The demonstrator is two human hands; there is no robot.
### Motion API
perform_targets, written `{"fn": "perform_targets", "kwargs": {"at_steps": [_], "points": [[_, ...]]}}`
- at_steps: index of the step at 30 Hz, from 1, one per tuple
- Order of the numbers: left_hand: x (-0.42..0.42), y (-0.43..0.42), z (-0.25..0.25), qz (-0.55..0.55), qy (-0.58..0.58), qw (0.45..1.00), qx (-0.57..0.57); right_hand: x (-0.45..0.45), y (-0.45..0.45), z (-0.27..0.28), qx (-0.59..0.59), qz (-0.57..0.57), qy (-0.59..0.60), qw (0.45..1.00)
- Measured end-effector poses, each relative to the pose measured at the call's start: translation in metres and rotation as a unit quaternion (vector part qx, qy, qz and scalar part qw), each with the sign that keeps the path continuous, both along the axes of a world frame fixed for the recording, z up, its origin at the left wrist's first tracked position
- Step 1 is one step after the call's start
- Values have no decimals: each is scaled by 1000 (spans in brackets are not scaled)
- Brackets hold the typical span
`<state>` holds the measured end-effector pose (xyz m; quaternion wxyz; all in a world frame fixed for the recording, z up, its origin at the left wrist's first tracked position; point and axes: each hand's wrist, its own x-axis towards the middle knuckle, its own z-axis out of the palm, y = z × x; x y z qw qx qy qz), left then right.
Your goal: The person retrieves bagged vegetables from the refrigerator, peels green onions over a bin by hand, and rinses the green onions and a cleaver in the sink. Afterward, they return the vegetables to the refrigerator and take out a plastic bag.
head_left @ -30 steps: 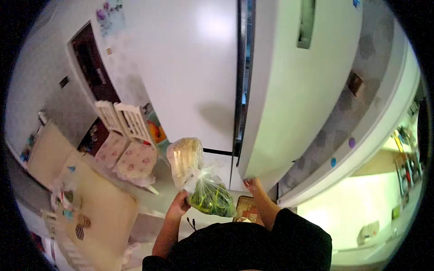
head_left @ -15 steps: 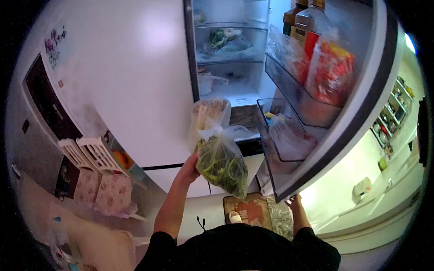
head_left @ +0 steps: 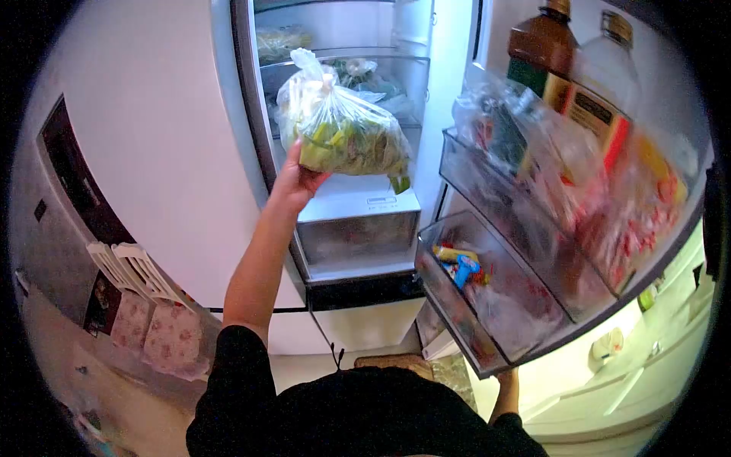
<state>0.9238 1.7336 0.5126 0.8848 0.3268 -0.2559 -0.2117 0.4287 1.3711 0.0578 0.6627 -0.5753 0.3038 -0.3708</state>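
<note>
My left hand is closed on the lower left of a clear plastic bag of green leafy vegetables, raised in front of the open refrigerator's shelves. The bag's top is gathered into a knot. Beneath it is a shelf floor with a clear drawer below. At the lower edge of the refrigerator door, my right hand grips the door, its fingers mostly hidden. Other bagged greens show on a shelf behind the held bag.
Door racks hold a brown bottle, a clear bottle, red-and-clear plastic packages and small colourful packets. A closed white door panel stands at left, with white chairs beyond. A mat lies on the floor.
My left hand has lifted the vegetable bag up to shelf height, and the bag has tilted sideways. The refrigerator stands closer in view, its door swung wider. My right hand stays at the door edge.
</note>
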Motion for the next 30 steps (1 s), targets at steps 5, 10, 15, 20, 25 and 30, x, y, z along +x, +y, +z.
{"fn": "perform_targets", "kwargs": {"at_steps": [5,10,15,20,25,30], "points": [[-42,-1,-25,10,80,996,-40,-36,8,17,262,-129,17,956],[-21,-71,-14,-64,65,996,-18,-23,-26,39,294,-170,34,940],[-15,-92,13,-80,52,995,-2,-16,-21,47,304,-194,41,932],[52,-97,35,-11,23,1000,-10,-9,-11,56,314,-223,39,922],[137,-86,66,119,44,992,-11,0,1,58,320,-245,35,915],[247,-111,101,197,90,976,-2,9,17,58,333,-263,33,905]]}}
